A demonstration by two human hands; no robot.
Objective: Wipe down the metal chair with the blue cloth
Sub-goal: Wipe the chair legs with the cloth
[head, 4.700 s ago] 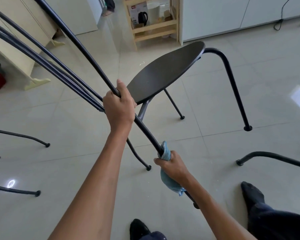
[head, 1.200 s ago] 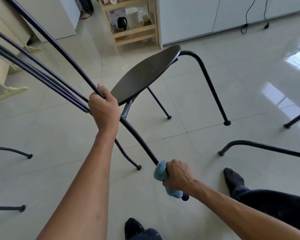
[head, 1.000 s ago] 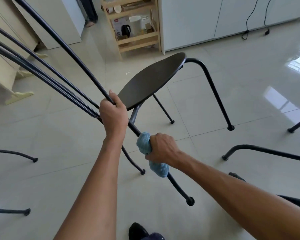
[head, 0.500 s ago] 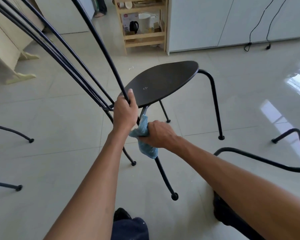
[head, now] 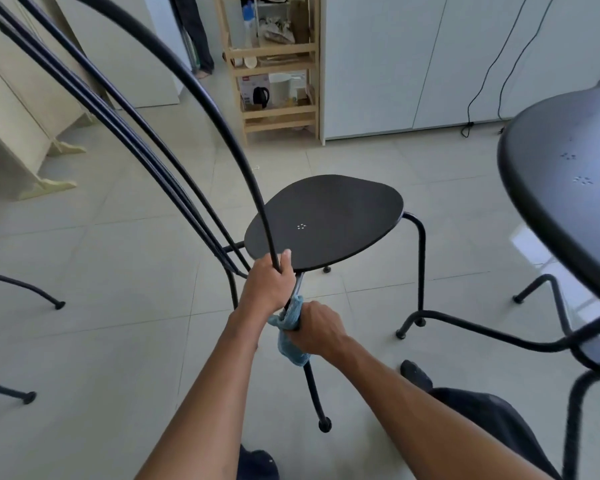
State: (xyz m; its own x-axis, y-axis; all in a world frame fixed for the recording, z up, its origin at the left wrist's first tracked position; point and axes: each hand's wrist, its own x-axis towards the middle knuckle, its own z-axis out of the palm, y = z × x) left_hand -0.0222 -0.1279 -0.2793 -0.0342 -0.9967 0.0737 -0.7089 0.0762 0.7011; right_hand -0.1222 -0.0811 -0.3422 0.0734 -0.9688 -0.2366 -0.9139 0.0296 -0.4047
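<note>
The black metal chair stands in the middle of the head view, its seat facing up and its thin back rods sweeping up to the upper left. My left hand grips the back rod just where it meets the seat's rear edge. Right below it, my right hand is closed around the blue cloth, which is wrapped on the rear leg. The cloth's tail hangs beneath my fist. The leg runs down to a round foot on the tiles.
A second black chair fills the right edge, its legs crossing the floor near my right foot. More chair legs lie at the left. A wooden shelf and white cabinets stand behind.
The chair has tipped from a lean back to level on the floor. My right hand slid the cloth from the foot of the rear leg up to just under my left hand.
</note>
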